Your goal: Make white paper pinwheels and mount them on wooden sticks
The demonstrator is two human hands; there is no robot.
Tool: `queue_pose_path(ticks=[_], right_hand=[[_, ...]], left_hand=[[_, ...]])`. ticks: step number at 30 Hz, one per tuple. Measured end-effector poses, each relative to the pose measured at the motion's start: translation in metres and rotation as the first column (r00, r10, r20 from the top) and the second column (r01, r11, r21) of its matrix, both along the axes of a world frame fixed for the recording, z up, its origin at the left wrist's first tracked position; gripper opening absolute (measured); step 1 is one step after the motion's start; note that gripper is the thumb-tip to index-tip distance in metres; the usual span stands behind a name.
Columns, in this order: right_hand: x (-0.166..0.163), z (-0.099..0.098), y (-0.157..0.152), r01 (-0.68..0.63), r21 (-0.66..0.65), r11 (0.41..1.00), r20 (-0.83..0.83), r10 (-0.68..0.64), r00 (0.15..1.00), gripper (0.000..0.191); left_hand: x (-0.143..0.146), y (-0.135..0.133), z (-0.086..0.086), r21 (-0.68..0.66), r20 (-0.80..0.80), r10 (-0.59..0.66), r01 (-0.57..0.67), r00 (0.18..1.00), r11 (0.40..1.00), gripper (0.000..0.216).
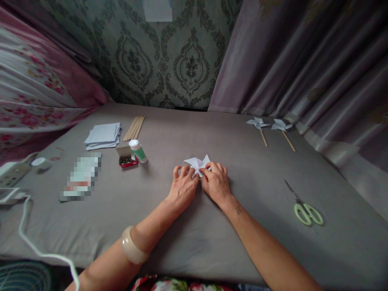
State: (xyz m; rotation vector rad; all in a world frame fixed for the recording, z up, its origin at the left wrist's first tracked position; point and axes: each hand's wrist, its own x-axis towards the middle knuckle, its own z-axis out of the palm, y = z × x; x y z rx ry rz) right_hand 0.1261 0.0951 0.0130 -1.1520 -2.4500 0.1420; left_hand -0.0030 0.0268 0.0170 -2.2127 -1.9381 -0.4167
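A white paper pinwheel (pixel 197 162) lies on the cloth-covered table in front of me, its pointed blades spread out. My left hand (pixel 184 186) grips its near left side with bent fingers. From the right, my right hand (pixel 216 181) pinches the paper close to the pinwheel's middle. Both sets of fingertips nearly meet there and hide the lower blades. Whether a pin is between them I cannot make out. No stick shows under this pinwheel.
Scissors with green handles (pixel 307 212) lie at right; two pinwheels on sticks (pixel 257 123) are behind. Left stand a glue bottle (pixel 138 151), a red box of small pins (pixel 127 161), wooden sticks (pixel 134 128) and stacked paper (pixel 103 135). A white cable (pixel 42 254) crosses the left edge.
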Motion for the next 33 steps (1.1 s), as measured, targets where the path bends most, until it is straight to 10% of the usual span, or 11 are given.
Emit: queue_pose_path(ticks=[27,33], right_hand=[[-0.015,0.039,0.051,-0.145,-0.264,0.954,0.269,0.217,0.938,0.03],[-0.008,0.035,0.065,-0.136,-0.398,0.907,0.06,0.174,0.983,0.027]], left_hand=[[-0.016,0.0,0.005,0.073,0.213,0.097,-0.115,0.972,0.991,0.026],[-0.017,-0.001,0.004,0.026,0.182,0.11,-0.117,0.977,0.993,0.018]])
